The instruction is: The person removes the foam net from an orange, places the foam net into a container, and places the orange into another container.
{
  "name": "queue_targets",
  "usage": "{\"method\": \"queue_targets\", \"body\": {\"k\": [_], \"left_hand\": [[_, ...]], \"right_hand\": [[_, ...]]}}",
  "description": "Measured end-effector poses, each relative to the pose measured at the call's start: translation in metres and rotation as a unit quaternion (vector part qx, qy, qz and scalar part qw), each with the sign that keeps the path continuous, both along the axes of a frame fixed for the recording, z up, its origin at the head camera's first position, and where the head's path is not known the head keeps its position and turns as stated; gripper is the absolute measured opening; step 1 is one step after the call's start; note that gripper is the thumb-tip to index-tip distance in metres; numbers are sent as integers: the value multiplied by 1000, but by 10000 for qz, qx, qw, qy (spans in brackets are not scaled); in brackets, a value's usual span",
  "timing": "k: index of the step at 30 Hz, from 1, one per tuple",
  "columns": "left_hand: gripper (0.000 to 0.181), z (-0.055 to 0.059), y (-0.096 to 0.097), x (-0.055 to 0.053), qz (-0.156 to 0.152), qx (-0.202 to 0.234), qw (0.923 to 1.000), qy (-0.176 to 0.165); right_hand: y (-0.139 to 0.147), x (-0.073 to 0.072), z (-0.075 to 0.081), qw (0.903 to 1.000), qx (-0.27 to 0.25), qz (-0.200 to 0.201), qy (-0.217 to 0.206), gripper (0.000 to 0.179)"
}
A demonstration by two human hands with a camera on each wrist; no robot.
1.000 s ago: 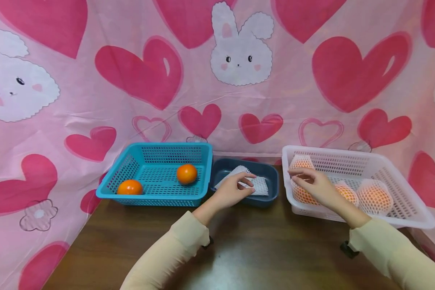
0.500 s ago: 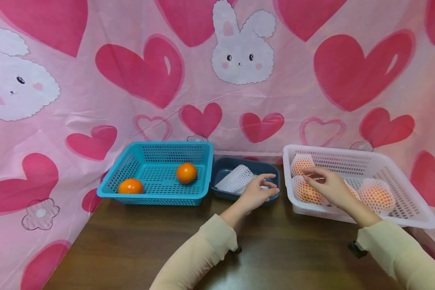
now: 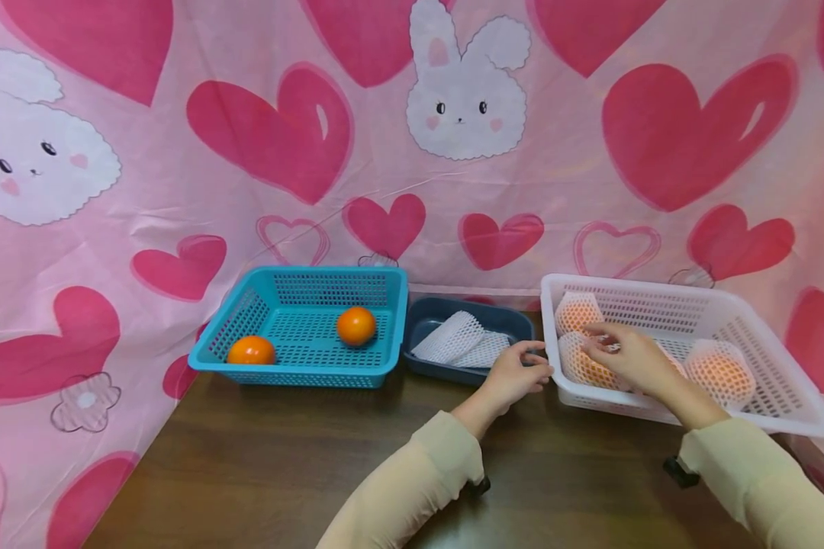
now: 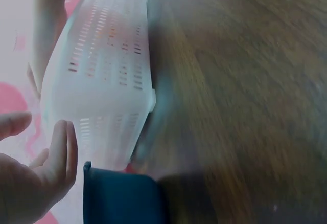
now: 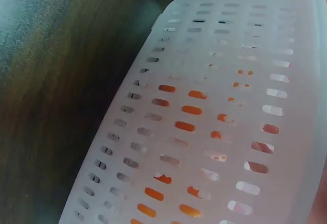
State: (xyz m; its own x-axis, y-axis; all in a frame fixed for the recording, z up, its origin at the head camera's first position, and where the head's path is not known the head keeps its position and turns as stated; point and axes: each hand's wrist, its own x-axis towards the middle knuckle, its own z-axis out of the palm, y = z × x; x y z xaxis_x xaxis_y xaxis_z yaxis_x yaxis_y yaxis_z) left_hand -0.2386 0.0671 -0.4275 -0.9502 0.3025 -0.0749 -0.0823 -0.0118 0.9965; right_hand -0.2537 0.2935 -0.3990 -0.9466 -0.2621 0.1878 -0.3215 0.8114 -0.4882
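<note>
My left hand (image 3: 517,372) is beside the near left corner of the white basket (image 3: 776,381), its thumb and fingers apart with nothing between them. In the left wrist view its fingers (image 4: 59,147) are close to the basket wall. My right hand (image 3: 635,360) reaches into that basket, fingers bent over an orange in a white foam net (image 3: 580,364); whether they pinch the net is unclear. Behind it sits another netted orange (image 3: 578,313), and a further netted orange (image 3: 721,374) lies to the right. The right wrist view shows mostly the basket's slotted wall (image 5: 204,70).
A dark blue bin (image 3: 422,366) stands left of the white basket, holding white foam nets (image 3: 456,339). Farther left, a teal basket (image 3: 302,375) holds two bare oranges (image 3: 356,326). All stand on a brown wooden table (image 3: 261,457) before a pink heart-patterned cloth (image 3: 316,252).
My left hand has moved right, from above the dark blue bin to the white basket's near corner. My right hand has shifted slightly right and down, closer to the netted orange.
</note>
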Motion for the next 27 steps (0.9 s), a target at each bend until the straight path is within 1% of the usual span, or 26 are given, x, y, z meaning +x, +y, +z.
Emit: {"method": "queue_targets", "body": {"k": [5, 8, 10, 13, 16, 19, 21, 24, 27], "left_hand": [[50, -1, 10, 1, 260, 309, 9989, -242], [55, -3, 13, 1, 391, 455, 9974, -404], [57, -4, 14, 1, 434, 523, 9966, -473], [57, -5, 15, 2, 517, 615, 9950, -590], [55, -5, 17, 4, 612, 680, 9933, -702], [54, -4, 20, 5, 673, 775, 9920, -736], [54, -3, 22, 6, 652, 823, 9919, -710], [55, -1, 24, 7, 679, 919, 9907, -741], [55, 0, 24, 6, 692, 899, 9906, -767]], "right_hand": [[4, -4, -2, 9994, 334, 14, 67, 53], [5, -7, -4, 9984, 563, 49, 58, 58], [3, -9, -6, 9974, 712, 70, -24, 63], [0, -10, -8, 9959, 863, 76, -258, 72], [-4, -11, -9, 9943, 864, 170, -598, 79], [-6, -12, -9, 9909, 874, 280, -984, 86], [-6, -14, -10, 9887, 862, 361, -1169, 88], [-7, -16, -12, 9865, 940, 456, -1259, 89], [-8, -18, -14, 9869, 1018, 528, -1138, 88]]}}
